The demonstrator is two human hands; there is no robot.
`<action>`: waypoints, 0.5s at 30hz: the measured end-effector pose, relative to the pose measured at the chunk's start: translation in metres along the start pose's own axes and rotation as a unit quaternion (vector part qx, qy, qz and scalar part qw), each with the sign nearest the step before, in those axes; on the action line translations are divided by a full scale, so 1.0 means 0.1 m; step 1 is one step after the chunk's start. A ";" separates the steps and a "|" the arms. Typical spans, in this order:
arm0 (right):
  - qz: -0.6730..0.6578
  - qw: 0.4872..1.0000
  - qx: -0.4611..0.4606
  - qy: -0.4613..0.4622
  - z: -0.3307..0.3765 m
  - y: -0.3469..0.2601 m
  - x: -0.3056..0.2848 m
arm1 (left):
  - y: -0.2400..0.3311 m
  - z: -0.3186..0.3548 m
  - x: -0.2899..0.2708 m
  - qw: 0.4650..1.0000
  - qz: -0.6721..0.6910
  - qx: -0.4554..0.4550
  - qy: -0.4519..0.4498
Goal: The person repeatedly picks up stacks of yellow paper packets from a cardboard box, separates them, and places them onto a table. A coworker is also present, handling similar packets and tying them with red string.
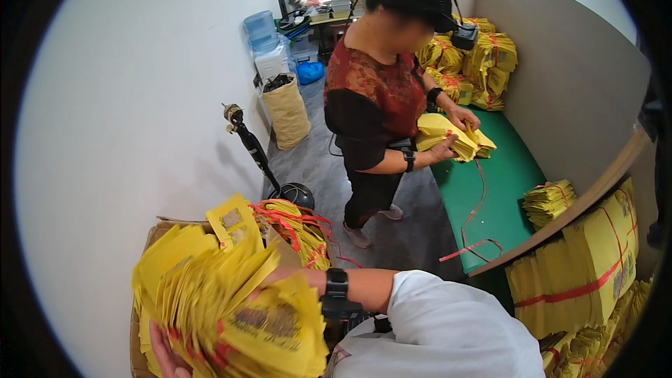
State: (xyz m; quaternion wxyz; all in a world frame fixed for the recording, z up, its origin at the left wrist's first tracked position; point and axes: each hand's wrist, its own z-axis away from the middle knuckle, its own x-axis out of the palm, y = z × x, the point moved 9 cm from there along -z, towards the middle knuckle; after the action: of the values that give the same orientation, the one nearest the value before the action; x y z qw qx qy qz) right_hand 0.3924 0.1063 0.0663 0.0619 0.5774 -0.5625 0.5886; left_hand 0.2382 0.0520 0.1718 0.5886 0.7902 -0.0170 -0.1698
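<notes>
A thick bundle of yellow paper envelopes (210, 294), fanned out and partly blurred, is held between my two hands at the lower left. My left hand (166, 351) wraps the bundle's lower left side. From the right my right arm, in a white sleeve with a black wrist strap, reaches across; the right hand (269, 278) grips among the envelopes, its fingers mostly hidden. Red strips show low on the bundle. Under and behind it stands a cardboard box (164, 224) with more envelopes. Red-tied envelopes (297, 231) lie next to it.
Across from me a co-worker (378, 91) handles yellow envelopes (448, 133) over a green table (483, 189). Tied bundles (483, 63) are piled at its far end. A large tied bundle (577, 273) stands at right. A black pole stand (255, 147) and sack (287, 115) are along the wall.
</notes>
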 end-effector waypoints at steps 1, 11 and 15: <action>0.002 1.000 -0.019 0.014 0.16 -0.06 0.01 | 0.03 -0.04 -0.03 0.997 -0.065 0.013 0.045; 0.060 0.910 -0.349 0.215 2.48 -1.18 -0.17 | 0.02 0.22 0.17 0.996 -0.038 -0.078 0.011; 0.080 0.806 -0.509 0.291 3.63 -1.51 -0.36 | -0.02 0.19 0.12 0.995 -0.004 -0.098 -0.003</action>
State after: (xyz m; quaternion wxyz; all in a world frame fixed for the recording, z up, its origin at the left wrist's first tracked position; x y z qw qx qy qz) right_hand 0.7344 -0.0852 0.0194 0.4597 0.2179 -0.7815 0.3613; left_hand 0.2434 0.0326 0.1620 0.6623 0.7285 0.0009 -0.1749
